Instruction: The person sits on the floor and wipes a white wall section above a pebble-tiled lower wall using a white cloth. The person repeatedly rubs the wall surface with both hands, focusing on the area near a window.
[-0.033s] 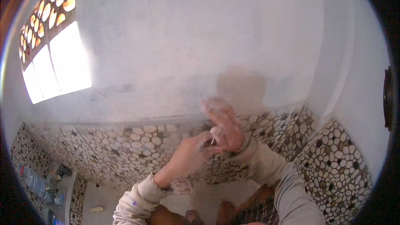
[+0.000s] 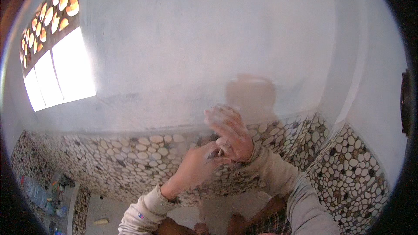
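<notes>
My hands meet in the middle of the head view, in front of the wall. My left hand (image 2: 196, 164) comes from the lower left with its fingers curled in against the base of my right hand; what they close on is partly hidden. My right hand (image 2: 231, 132) is raised, its fingers stretched out to the upper left and whitish, as if coated. Its thumb lies over the left fingertips, where a small pale streak shows. Both forearms are in light sleeves, pushed back from the wrists.
A pebble-covered band (image 2: 148, 152) runs along the lower pale wall (image 2: 196, 39). A bright window (image 2: 61, 69) is at left. Plastic bottles (image 2: 37, 195) stand on a ledge at lower left. A pale yellowish oblong piece (image 2: 101, 222) lies on the floor (image 2: 117, 209).
My right hand has shifted slightly left, and its fingers look sharper and more spread. My left hand stays almost in place against it.
</notes>
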Tool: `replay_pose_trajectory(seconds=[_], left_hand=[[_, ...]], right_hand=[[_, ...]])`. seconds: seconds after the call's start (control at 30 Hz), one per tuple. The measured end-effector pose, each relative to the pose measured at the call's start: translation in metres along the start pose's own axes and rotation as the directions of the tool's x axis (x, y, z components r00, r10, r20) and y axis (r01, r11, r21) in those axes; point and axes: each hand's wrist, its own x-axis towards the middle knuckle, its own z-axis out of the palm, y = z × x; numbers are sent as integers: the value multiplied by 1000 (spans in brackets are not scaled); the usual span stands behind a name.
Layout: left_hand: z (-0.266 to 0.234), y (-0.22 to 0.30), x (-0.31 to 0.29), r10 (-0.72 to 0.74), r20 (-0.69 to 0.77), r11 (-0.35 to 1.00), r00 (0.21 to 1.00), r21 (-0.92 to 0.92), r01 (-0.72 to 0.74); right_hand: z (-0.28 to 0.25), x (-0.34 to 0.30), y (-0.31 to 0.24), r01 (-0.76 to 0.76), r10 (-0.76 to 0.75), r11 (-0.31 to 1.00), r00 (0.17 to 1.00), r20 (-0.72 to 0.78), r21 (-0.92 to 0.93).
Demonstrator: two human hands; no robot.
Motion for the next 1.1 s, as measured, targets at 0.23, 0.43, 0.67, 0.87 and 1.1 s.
replay_pose_trajectory(seconds=[0.23, 0.43, 0.67, 0.87, 1.1], left_hand=[[-8, -24, 2, -172, -310, 982, 935, -129, 138], [-5, -41, 0, -138, -365, 936, 921, -353, 0], [-49, -70, -20, 557, -229, 653, 798, 714, -251], [-36, -125, -11, 702, -247, 411, 668, 906, -97], [-35, -129, -21, 659, -355, 512, 663, 857, -50]], right_hand=[[-16, -1, -19, 66, -18, 988, 944, 328, -137], [-5, -10, 0, 161, -28, 935, 920, 390, -314], [-45, -4, 69, 84, 43, 716, 986, 163, -693], [-130, 62, 141, -387, 31, 502, 902, -431, -773], [-110, 60, 131, 109, -63, 414, 994, 91, -904]])
